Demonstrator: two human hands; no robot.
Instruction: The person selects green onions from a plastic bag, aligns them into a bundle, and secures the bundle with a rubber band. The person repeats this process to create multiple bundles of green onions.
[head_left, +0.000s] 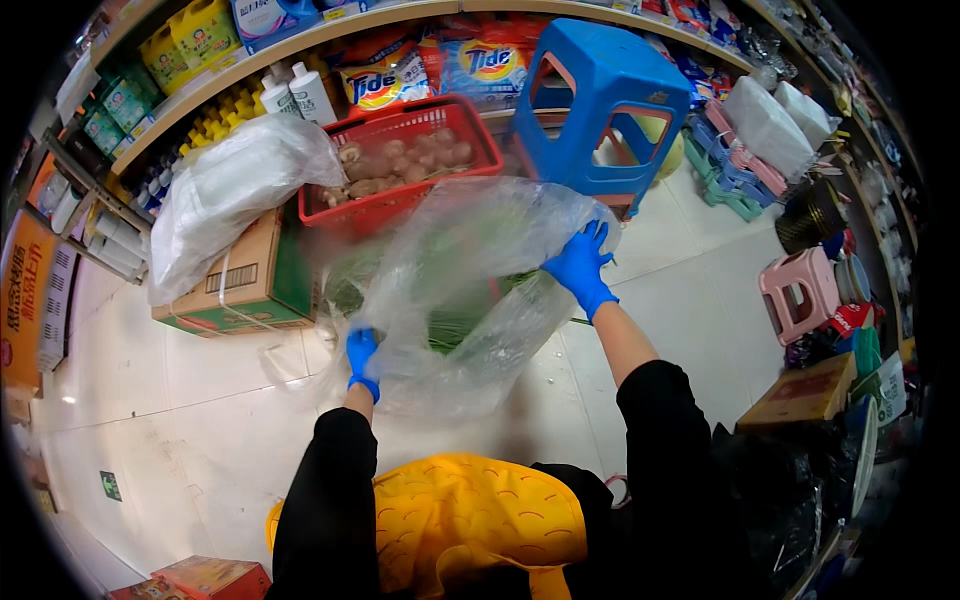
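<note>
A large clear plastic bag (487, 382) is spread between my two blue-gloved hands. My left hand (362, 356), slightly blurred, grips the bag's near left edge. At the bag's far right side, my right hand (583, 262) lies against the film with fingers spread; whether it pinches the film I cannot tell. Long green leafy stalks (450, 326) show through and below the plastic, and what holds them is hidden. Just beyond the bag, a red plastic basket (401, 206) holds mushrooms (409, 161).
Stacked blue plastic stools (592, 97) stand behind the bag. On the left, a white plastic package (232, 180) rests on a cardboard box (244, 277). Shelves of detergent (484, 67) line the back. A pink stool (799, 292) and a cardboard box (799, 394) are at right.
</note>
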